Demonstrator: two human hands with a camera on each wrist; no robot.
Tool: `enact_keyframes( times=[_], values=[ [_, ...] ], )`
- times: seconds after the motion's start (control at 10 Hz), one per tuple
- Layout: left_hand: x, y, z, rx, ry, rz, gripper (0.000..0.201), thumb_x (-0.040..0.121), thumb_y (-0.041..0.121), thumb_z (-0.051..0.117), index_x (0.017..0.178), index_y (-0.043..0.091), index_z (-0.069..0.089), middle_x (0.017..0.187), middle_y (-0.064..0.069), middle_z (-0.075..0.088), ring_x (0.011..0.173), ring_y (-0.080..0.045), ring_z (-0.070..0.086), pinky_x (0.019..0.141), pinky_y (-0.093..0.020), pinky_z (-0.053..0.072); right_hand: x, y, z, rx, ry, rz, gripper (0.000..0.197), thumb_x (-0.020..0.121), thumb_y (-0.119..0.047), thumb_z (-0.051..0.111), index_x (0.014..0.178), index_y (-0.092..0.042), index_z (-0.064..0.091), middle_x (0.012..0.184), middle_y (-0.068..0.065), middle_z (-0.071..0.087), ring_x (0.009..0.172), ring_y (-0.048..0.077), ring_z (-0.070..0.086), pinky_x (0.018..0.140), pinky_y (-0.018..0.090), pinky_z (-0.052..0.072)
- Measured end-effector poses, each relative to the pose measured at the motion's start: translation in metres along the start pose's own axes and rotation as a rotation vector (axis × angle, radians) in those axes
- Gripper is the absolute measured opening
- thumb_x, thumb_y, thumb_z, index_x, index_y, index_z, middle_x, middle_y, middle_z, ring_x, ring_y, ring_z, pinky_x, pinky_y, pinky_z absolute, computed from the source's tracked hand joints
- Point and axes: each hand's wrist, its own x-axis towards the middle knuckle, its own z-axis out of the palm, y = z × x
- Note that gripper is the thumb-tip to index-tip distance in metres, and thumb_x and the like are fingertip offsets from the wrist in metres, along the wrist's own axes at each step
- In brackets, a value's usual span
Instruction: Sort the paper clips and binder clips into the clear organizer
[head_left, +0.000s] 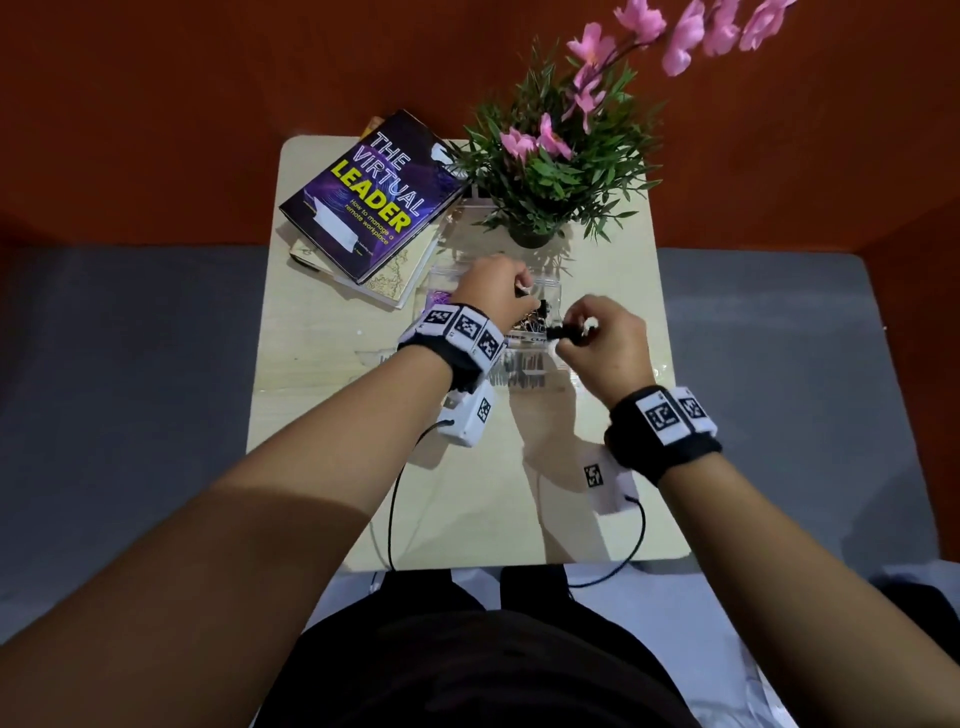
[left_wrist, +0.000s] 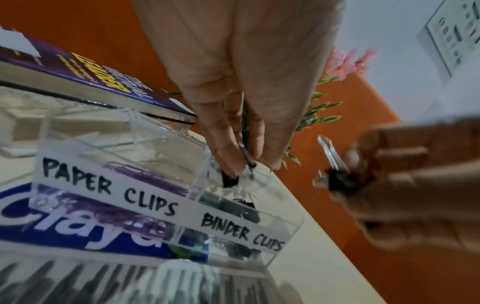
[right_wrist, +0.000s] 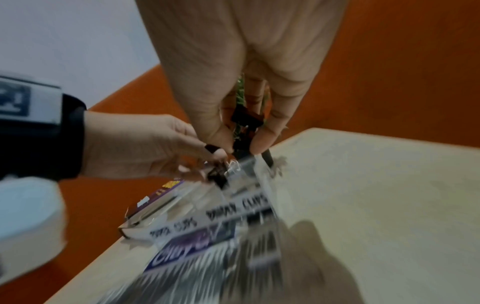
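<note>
The clear organizer (left_wrist: 166, 207) stands mid-table, labelled PAPER CLIPS on its left compartment and BINDER CLIPS on its right. Purple paper clips (left_wrist: 145, 174) lie in the left one, black binder clips (left_wrist: 233, 207) in the right. My left hand (head_left: 493, 291) pinches a black binder clip (left_wrist: 230, 179) by its wire handle just above the binder compartment. My right hand (head_left: 597, 338) hovers beside it on the right and grips another black binder clip (right_wrist: 245, 121), its silver handles sticking out (left_wrist: 328, 150). Both hands (right_wrist: 145, 150) nearly touch over the organizer (head_left: 540, 312).
A stack of books (head_left: 374, 202) lies at the table's back left, close behind the organizer. A potted plant with pink flowers (head_left: 550, 171) stands at the back. A clear bag printed with blue lettering (left_wrist: 78, 230) lies in front of the organizer. Orange wall surrounds the small table (head_left: 467, 493).
</note>
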Motion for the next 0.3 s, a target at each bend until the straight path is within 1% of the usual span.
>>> enact_keyframes(
  times=[0.1, 0.2, 0.3],
  values=[
    [-0.004, -0.009, -0.005, -0.004, -0.011, -0.019, 0.029, 0.083, 0.02, 0.073, 0.11, 0.013, 0.068, 0.119, -0.009, 0.066, 0.098, -0.023, 0.065, 0.088, -0.034, 0.054, 0.026, -0.014, 0.002, -0.12, -0.028, -0.074, 0.018, 0.068, -0.002, 0.068, 0.078, -0.015, 0.061, 0.088, 0.01, 0.065, 0.078, 0.029, 0.06, 0.068, 0.038, 0.053],
    [-0.025, -0.023, -0.021, -0.11, 0.067, 0.001, 0.026, 0.085, 0.013, 0.069, 0.111, 0.012, 0.068, 0.117, -0.007, 0.067, 0.093, -0.02, 0.067, 0.087, -0.033, 0.056, 0.039, -0.022, 0.018, -0.24, -0.137, -0.194, 0.017, 0.072, 0.0, 0.066, 0.086, -0.009, 0.064, 0.095, 0.013, 0.065, 0.081, 0.034, 0.061, 0.067, 0.039, 0.053],
    [-0.075, -0.068, -0.043, -0.181, 0.145, -0.095, 0.019, 0.086, 0.006, 0.065, 0.104, 0.011, 0.068, 0.106, -0.01, 0.067, 0.08, -0.027, 0.066, 0.076, -0.034, 0.056, 0.031, -0.011, 0.019, -0.252, -0.17, -0.274, 0.022, 0.074, 0.002, 0.066, 0.092, -0.01, 0.066, 0.101, 0.011, 0.065, 0.08, 0.031, 0.063, 0.069, 0.036, 0.054]
  ],
)
